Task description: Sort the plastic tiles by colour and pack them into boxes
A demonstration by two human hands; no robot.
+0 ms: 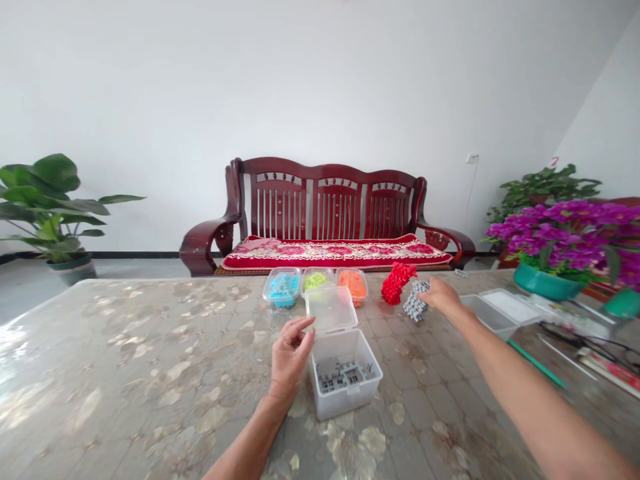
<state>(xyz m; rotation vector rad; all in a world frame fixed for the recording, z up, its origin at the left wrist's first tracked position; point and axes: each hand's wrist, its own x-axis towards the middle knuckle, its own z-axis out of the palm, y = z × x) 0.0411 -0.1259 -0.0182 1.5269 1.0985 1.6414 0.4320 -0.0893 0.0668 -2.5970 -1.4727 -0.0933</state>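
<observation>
A translucent plastic box [345, 400] with grey pieces [345, 379] at its bottom stands on the patterned table, its hinged lid [332, 309] tipped up and back. My left hand [293, 350] is beside the box's left rim, thumb and fingertips near each other; whether anything lies between them is too small to tell. Reaching far to the right, my right hand [440, 295] has its fingers at a grey knobbly bundle [416, 301], gripping its upper right side. Just left of that bundle is a red knobbly bundle [397, 283].
Small clear tubs of blue [283, 288], yellow-green [317, 279] and orange pieces [353, 285] line the far edge. Right of my arm are an open white box [493, 315], a green stick [537, 364], glasses [565, 337] and a teal flower pot [545, 281].
</observation>
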